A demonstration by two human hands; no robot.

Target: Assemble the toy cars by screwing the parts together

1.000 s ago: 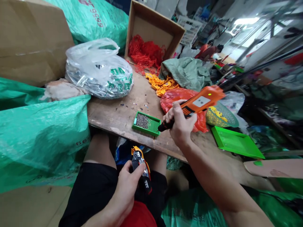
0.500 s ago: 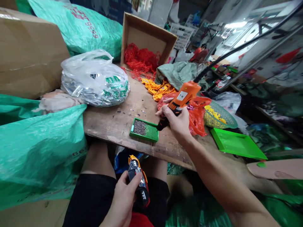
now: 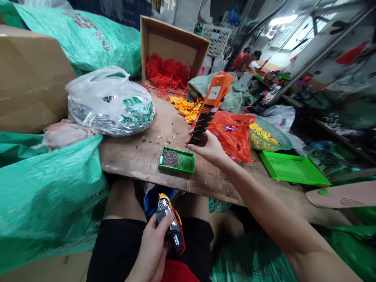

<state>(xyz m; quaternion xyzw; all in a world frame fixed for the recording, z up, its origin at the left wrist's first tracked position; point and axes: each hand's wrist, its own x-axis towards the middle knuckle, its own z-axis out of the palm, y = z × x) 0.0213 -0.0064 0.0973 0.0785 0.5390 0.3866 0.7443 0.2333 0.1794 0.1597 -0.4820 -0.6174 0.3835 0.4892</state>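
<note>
Over the lap, my left hand (image 3: 155, 243) is closed around a black, yellow and red toy-like part (image 3: 172, 223), its thumb on top. My right hand (image 3: 208, 148) grips the black lower end of an orange and black electric screwdriver (image 3: 210, 102), which stands nearly upright above the table, orange end up. The tool's tip is hidden at the hand. Just left of and below that hand, a small green tray (image 3: 186, 163) sits on the wooden table (image 3: 132, 154), with many small dark screws (image 3: 170, 158) in its left part.
Behind the right hand lies a red plastic bag (image 3: 235, 133), beside a basket of yellow parts (image 3: 264, 137) and a bright green tray (image 3: 293, 168). Orange parts (image 3: 188, 109), a box (image 3: 176, 43) with red pieces and a clear bag (image 3: 111, 105) stand farther back. People work in the distance.
The screwdriver has swung more upright, and my right hand has moved lower on it and slightly left. My left hand still holds the part. The view has shifted a little.
</note>
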